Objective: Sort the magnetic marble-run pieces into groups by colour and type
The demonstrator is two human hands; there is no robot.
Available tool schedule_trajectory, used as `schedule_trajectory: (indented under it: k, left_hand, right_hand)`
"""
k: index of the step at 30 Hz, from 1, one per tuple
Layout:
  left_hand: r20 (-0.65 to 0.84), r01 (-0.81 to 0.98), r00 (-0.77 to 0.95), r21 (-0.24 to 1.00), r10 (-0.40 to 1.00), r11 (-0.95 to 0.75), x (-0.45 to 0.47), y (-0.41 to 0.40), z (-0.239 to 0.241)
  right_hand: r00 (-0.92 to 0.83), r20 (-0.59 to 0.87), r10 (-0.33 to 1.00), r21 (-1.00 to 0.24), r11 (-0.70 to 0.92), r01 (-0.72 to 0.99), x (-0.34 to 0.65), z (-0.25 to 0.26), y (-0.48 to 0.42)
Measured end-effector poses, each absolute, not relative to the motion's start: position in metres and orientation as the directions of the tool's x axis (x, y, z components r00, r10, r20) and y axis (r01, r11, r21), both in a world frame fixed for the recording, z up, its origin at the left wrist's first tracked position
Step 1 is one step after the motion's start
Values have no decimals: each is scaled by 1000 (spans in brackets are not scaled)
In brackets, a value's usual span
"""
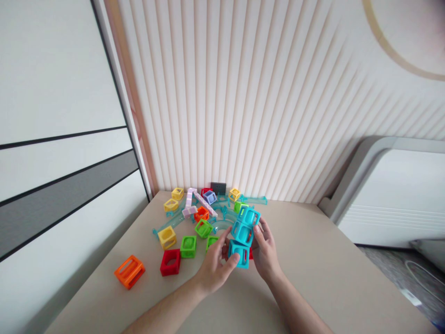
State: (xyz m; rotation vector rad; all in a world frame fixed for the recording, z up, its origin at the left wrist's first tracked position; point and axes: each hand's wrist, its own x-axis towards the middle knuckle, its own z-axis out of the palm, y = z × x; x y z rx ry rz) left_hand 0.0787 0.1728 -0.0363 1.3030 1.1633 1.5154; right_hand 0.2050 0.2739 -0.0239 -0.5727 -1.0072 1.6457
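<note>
Cream ribbed panelling rises behind the beige table, which I look down on through the head camera. Near the middle, between the two hands, I find a pair of blue blocks set end to end, with a lower blue block just below it, nearer the wearer. I cannot tell whether that last one is joined on or merely meets the pair. The left hand is nearer the lower block and holds it, thumb across its face; the right hand holds the pair from the right, thumb on its edge, fingers partly hidden behind. Neither grip is spread wide. I read the pair's long axis as slanting: far end up and rightward, near end down and leftward to the lower block, which sits turned slightly out of that line. Beside the right palm I make out a half-hidden red piece. Well off to the left lies an orange block.
</note>
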Motion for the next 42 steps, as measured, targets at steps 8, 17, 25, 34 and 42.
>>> schedule_trajectory:
  k: [8, 17, 25, 34, 42]
  left_hand:
    - [258, -103, -139, 957, 956, -273, 76, 174, -31]
    - [167, -348, -38, 922, 985, -170, 76, 176, -33]
    - [70, -416, -112, 903, 991, -110, 74, 181, -42]
    - [40, -539, -57, 840, 998, -65, 75, 179, -33]
    - [55, -522, -34, 850, 998, -64, 73, 179, -35]
  right_hand:
    - [-389, 106, 915, -874, -100, -475, 206, -16, 269]
    - [-468, 129, 874, -873, -124, -472, 207, -13, 262]
    - [-526, 175, 832, -906, -73, -417, 206, -17, 262]
    - [-580, 119, 806, -922, -127, -366, 206, -13, 260]
    - [-660, 91, 746, -903, -218, -371, 208, -11, 257]
